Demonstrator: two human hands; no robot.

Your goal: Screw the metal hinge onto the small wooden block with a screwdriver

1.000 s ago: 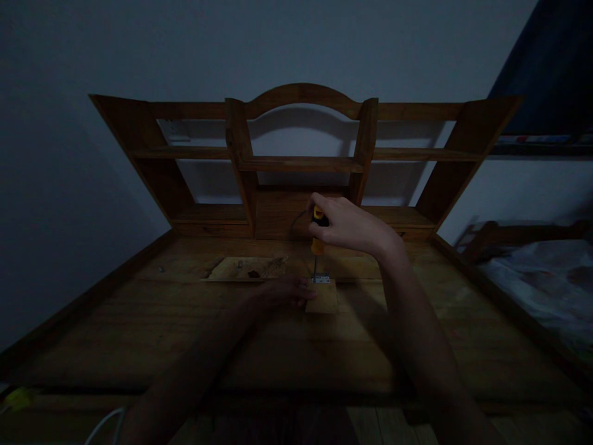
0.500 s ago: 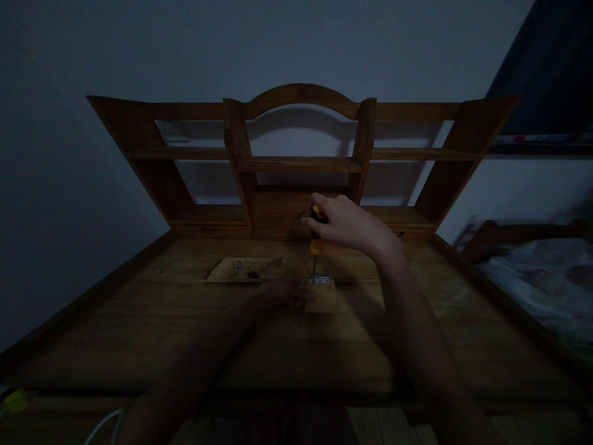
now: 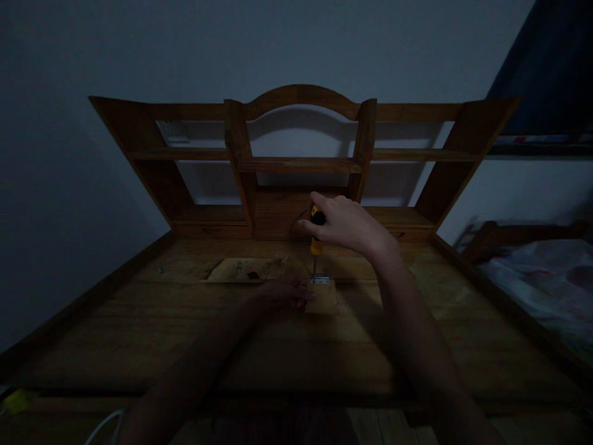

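My right hand [image 3: 343,224] is closed round the yellow and black handle of a screwdriver [image 3: 316,246], which stands upright. Its metal tip meets the left part of a small silver hinge [image 3: 323,279]. That hinge lies at the far edge of a small square wooden block [image 3: 322,300] on the desk. My left hand [image 3: 290,293] is in shadow at the block's left side, its fingers pressed against the edge. Whether the left fingertips also pinch a screw cannot be made out.
The wooden desk [image 3: 259,364] carries a shelf unit [image 3: 299,164] along its back. A pale, bare-looking patch [image 3: 245,269] with a dark spot lies left of the hinge. Bedding in plastic [image 3: 546,284] is at the right. A yellow object [image 3: 16,402] sits at the lower left.
The right hand has turned slightly round the screwdriver handle, which stays over the hinge. The left hand and the block are almost unmoved.
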